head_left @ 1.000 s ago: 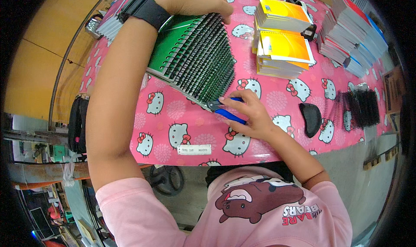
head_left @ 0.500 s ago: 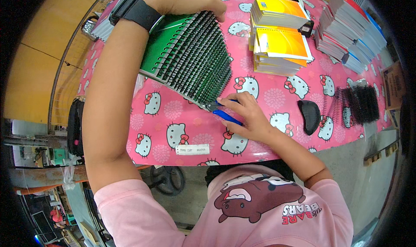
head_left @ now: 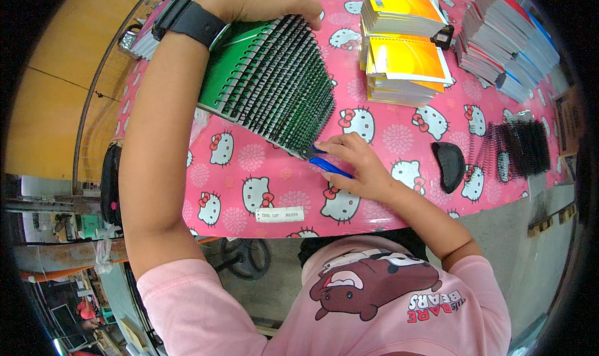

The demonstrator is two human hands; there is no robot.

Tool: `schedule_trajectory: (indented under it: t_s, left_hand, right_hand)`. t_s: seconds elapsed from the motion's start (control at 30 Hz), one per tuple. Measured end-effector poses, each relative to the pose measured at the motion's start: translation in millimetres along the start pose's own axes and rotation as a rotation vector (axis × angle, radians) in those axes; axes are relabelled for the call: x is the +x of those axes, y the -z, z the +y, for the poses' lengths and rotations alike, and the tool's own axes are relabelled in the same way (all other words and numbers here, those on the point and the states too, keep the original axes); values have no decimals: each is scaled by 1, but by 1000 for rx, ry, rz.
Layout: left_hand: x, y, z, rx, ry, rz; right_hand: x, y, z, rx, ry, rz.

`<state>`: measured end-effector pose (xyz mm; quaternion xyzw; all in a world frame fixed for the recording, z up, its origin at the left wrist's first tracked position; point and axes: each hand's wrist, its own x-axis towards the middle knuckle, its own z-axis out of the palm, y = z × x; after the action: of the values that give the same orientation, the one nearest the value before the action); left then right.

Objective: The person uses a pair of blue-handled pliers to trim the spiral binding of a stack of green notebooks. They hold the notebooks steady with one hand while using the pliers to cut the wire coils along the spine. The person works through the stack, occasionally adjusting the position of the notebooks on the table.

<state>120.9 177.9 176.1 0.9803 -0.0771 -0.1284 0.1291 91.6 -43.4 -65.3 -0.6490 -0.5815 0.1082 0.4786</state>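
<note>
A stack of green-covered spiral notebooks (head_left: 226, 66) lies at a slant before me, black wire bindings fanned toward the right. My left hand (head_left: 268, 0), a black watch (head_left: 190, 22) on its wrist, grips the far end of the stack; some of its fingers are hidden. In my right hand (head_left: 362, 172) is a pair of small cutting pliers (head_left: 329, 166) with blue handles, fingers wrapped round them. The jaws touch the near corner of the stack, at the end of the bindings. What lies between the jaws is too small to make out.
Yellow-covered booklets (head_left: 405, 63) stand in two piles beyond my right hand. Taller stacks of books (head_left: 505, 44) rise at the far right. Black spiral coils (head_left: 524, 147) and a black curved pad (head_left: 448, 167) lie at right. A white paper strip (head_left: 279, 214) is near the table's front edge.
My right hand closes slightly round the pliers, whose jaws stay at the same corner of the stack. The left hand keeps its hold, and the whole view shifts a little.
</note>
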Motion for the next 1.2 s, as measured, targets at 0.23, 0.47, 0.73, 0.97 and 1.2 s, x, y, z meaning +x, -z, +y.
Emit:
schedule_trajectory:
  t_s: [0.23,0.47,0.73,0.97,1.2]
  left_hand:
    - [1,-2,0,-18,13,13]
    - [0,-3,-2,-41,-2,32]
    - [-1,-2,0,-25,-2,20]
    - [-2,-1,0,-2,2,8]
    - [-2,-4,-3,-26,-85,49]
  right_hand:
    - [3,-1,6,-255,177,115]
    - [2,5,10,978,-604,-275]
    - [-5,-3,7,-124,26,8]
    - [-7,-5,11,-202,101,88]
    - [-2,-7,16,-130,96,61]
